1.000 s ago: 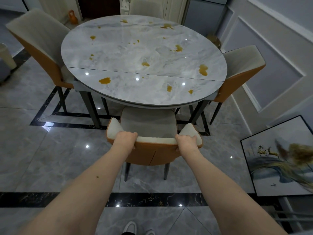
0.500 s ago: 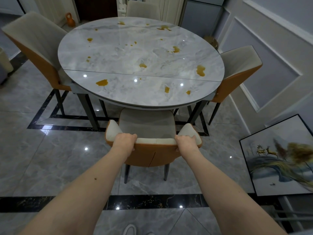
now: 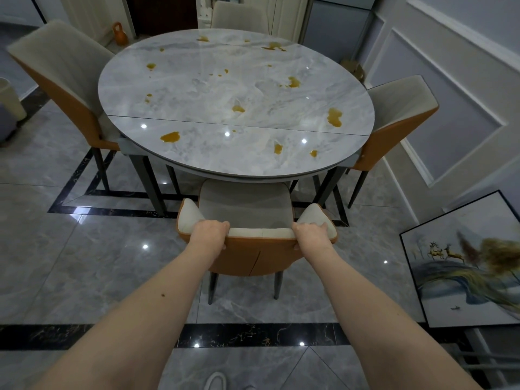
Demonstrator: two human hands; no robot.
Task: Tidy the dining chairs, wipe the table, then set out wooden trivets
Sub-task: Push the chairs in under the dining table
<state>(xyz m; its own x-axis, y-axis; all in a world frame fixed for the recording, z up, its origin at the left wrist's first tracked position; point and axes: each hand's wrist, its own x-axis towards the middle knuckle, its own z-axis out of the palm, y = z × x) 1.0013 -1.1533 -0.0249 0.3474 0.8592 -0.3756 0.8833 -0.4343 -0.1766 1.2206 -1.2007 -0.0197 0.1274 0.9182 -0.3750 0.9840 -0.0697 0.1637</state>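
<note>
Head view, ordered outward from the near chair (image 3: pixel 247 209). Both hands grip the top edge of its backrest: the left hand (image 3: pixel 209 233) is curled over the rail left of centre, the right hand (image 3: pixel 309 235) likewise right of centre, fingers wrapped over the cream padding and thumbs on the orange shell behind. The front of the seat lies under the rim of the counter (image 3: pixel 197 164); the backrest stands clear of that rim.

Judged risks: an uneven push from the two hands could skew the chair so that a wing of the backrest strikes the counter's rim; the chair's legs could scrape on the glossy floor tiles (image 3: pixel 84 263).

Counts, outward from the near chair: four chairs in all, namely this one, a left chair (image 3: pixel 56 68), a right chair (image 3: pixel 399 108) and a far chair (image 3: pixel 239 15) beyond the counter. The left and right chairs sit at an angle to the counter. One round counter with a seam across it. About a dozen amber spills (image 3: pixel 169 137) lie scattered on it, the smallest too faint to count surely, all still unwiped. No trivets and no cloth are in view. One framed picture (image 3: pixel 464 263) leans against the wall, right of the near chair.
</note>
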